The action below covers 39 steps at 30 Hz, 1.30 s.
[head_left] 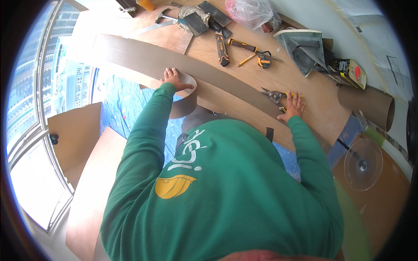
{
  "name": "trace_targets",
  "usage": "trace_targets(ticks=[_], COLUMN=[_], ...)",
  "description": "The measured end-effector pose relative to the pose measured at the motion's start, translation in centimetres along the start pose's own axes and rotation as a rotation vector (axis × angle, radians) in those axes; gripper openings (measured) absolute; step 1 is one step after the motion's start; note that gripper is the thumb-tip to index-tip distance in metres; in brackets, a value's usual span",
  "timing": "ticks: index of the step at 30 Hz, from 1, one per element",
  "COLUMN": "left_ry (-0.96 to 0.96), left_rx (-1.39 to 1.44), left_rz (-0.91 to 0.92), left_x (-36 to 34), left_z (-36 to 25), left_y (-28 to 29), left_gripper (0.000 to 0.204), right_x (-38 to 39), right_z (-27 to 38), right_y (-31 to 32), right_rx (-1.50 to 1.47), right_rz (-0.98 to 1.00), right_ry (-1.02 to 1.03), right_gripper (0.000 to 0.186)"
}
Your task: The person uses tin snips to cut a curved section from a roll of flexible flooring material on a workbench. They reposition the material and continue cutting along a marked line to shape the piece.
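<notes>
A long brown flexible strip [217, 76] lies across the wooden worktop. A curled loop of the same brown material [184, 106] hangs at the worktop's near edge. My left hand [173, 80] is spread over the strip and the top of the loop, thumb pointing right. At the strip's right part, my right hand [294, 106] rests with its fingers stretched apart. Tin snips [275, 96] with yellow-and-black handles lie against that hand, jaws pointing left; its palm and fingers partly cover the handles, without wrapping round them.
Beyond the strip are a utility knife [222, 50], a screwdriver [242, 45], a pencil [247, 60], a tape measure [264, 59] and a hammer [163, 15]. A grey pouch [300, 48] and a brown roll [368, 106] lie right. Blue sheeting [126, 104] covers the floor; windows stand left.
</notes>
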<state>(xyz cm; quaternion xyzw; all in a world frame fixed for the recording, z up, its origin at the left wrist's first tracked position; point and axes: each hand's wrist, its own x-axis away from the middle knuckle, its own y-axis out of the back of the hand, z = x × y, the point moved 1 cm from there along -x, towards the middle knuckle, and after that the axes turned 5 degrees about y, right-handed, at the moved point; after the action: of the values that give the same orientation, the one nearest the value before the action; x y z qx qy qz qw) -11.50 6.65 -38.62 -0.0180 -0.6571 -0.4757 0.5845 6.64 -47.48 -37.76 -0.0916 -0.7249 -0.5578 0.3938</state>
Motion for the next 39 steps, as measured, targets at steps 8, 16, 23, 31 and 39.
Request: trace_targets(ticks=[8, 16, 23, 31, 39], left_ry=[0.013, 0.014, -0.145, -0.181, -0.124], left_rx=[0.315, -0.031, -0.081, -0.07, 0.087], left_rz=[0.081, 0.148, 0.239, 0.064, -0.686], left_x=[-3.2, -2.1, -3.2, -0.4, 5.5], left_z=[1.2, -0.4, 1.8, 3.0, 3.7], left_y=[0.9, 2.8, 5.5, 6.1, -0.7], left_gripper=[0.146, 0.14, 0.097, 0.078, 0.084], right_x=[-0.6, 0.2, 1.4, 1.0, -0.5], right_z=[-0.3, -0.9, -1.1, -2.0, -1.4], right_y=[0.3, -0.2, 0.7, 0.4, -0.8], right_rx=[0.119, 0.029, -0.025, -0.017, -0.124], right_rz=[-0.015, -0.072, -0.094, -0.145, -0.076], right_ry=[0.034, 0.061, 0.083, 0.098, -0.014], right_gripper=[0.153, 0.137, 0.124, 0.094, 0.061])
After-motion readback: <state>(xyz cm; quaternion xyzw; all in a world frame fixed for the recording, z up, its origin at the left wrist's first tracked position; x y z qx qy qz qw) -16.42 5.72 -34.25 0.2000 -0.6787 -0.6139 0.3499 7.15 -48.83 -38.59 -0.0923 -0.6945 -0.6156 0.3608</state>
